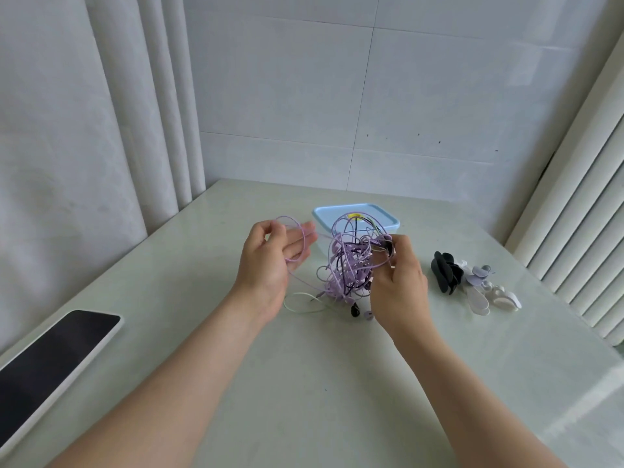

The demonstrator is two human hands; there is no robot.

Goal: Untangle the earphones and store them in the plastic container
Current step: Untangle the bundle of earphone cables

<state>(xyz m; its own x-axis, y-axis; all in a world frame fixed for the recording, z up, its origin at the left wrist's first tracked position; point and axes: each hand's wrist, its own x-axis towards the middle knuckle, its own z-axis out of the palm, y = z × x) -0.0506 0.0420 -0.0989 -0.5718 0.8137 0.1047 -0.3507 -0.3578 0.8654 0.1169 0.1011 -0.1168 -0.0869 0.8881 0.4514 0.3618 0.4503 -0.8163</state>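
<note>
Curled fingers and thumb of the right hand [398,278] form the working grip. They pinch the upper right edge of the tangled bunch of lilac, black and white earphone cords [347,268], so the bunch hangs from that pinch down to the pale green counter [304,383]. There a black earbud [354,310] and a lilac earbud [368,315] rest beside a slack whitish cord [304,304]. The left hand [266,261] is raised to the left of the bunch, palm turned inward and fingers nearly straight, with one loop of lilac cord [302,244] passing round them. Its thumb bends in where the loop begins and seems to nip the cord there, though the contact is too small to be sure of. From that loop, lilac strands run rightward into the bunch, so the line between the two hands lies roughly left to right across the view. I judge that the next pull should follow that axis, the left hand drawing leftward while the right anchors the knot. The clear plastic container with a light blue lid [324,213] stands directly behind the bunch, lid on, nearer the right hand than the left. A heap of black, white and lilac cable clips [452,271] lies to the right, and a dark-screened tablet in a white case [50,359] sits at the near left edge.
</note>
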